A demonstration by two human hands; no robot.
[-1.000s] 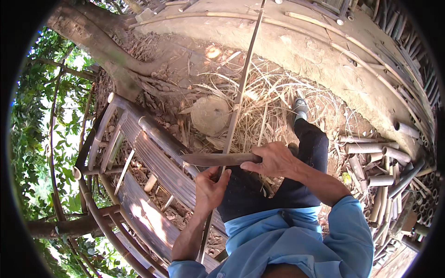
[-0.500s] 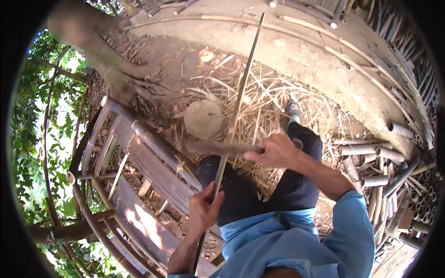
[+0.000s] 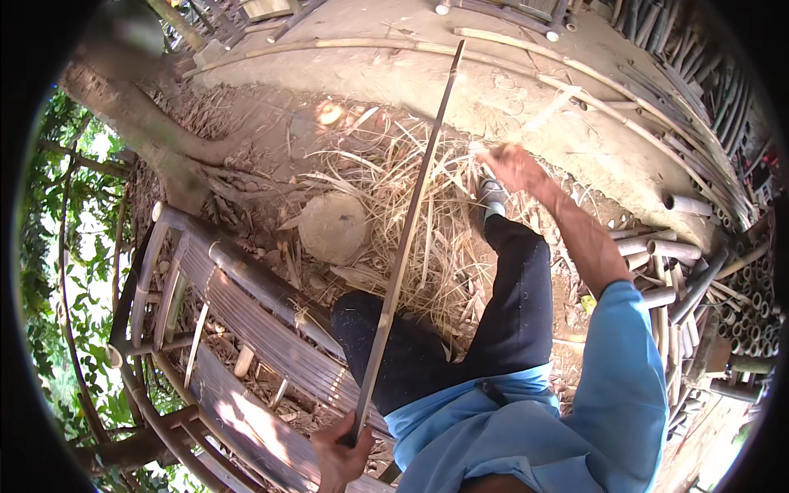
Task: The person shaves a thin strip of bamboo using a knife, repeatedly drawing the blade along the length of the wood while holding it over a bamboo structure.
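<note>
A long, narrow bamboo strip (image 3: 408, 226) slants up from my lap toward the far ground, its near end gripped by my left hand (image 3: 341, 450). That hand is closed around it beside my left thigh. My right hand (image 3: 516, 168) is stretched out beyond my right knee, apart from the strip and to its right. Its fingers are curled and smeared by motion around the knife. A pale blurred streak beyond the fingers looks like the knife blade (image 3: 551, 111) catching light; the handle is hidden in the hand.
Left of my legs stands a bamboo bench (image 3: 263, 329). A round, flat-topped block (image 3: 335, 228) sits ahead, beside scattered pale shavings (image 3: 411, 177). Cut bamboo tubes (image 3: 649, 246) lie in piles at right. A tree trunk (image 3: 156, 140) rises at far left.
My right hand has swung forward, away from the strip that the knife lay across. My left hand has moved down and nearer to me, now at the strip's near end. The view has shifted slightly.
</note>
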